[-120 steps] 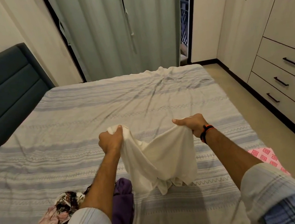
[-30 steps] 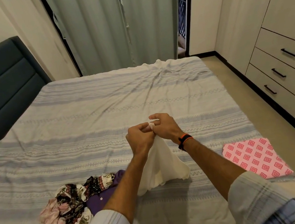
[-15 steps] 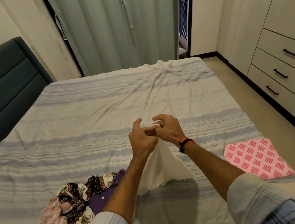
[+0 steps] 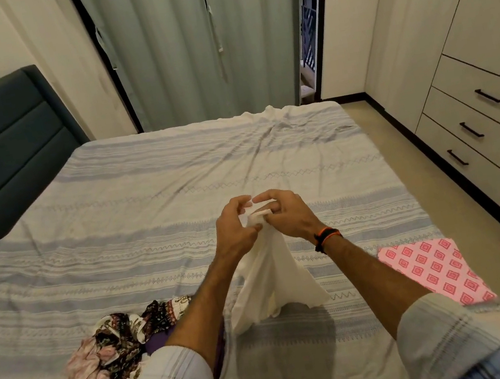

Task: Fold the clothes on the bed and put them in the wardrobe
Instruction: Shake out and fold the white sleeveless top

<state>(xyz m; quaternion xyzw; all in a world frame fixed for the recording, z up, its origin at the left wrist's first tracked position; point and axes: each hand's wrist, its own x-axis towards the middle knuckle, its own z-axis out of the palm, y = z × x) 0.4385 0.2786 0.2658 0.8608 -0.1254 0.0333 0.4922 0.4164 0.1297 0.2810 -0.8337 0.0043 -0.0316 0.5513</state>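
Head view looks down over my two forearms to the bed point(image 4: 151, 199), where I hold a white garment point(image 4: 274, 281) up in the air above the striped sheet. Both hands meet at its top edge: my right hand point(image 4: 286, 216) has its fingers curled around the bunched cloth and pinches it, and my left hand point(image 4: 235, 228) sits just beside it, thumb against the fabric, with the upper fingers arched and partly lifted. From that point the garment hangs down between my forearms, its lower hem fanning out close to the sheet. To my left, near my sleeve, lies a heap of unfolded clothes point(image 4: 117, 350), patterned, pink and purple. To my right, at the bed's edge, lies a flat pink patterned cloth point(image 4: 434, 271). Along the right wall stands the wardrobe point(image 4: 478, 58), its doors closed.
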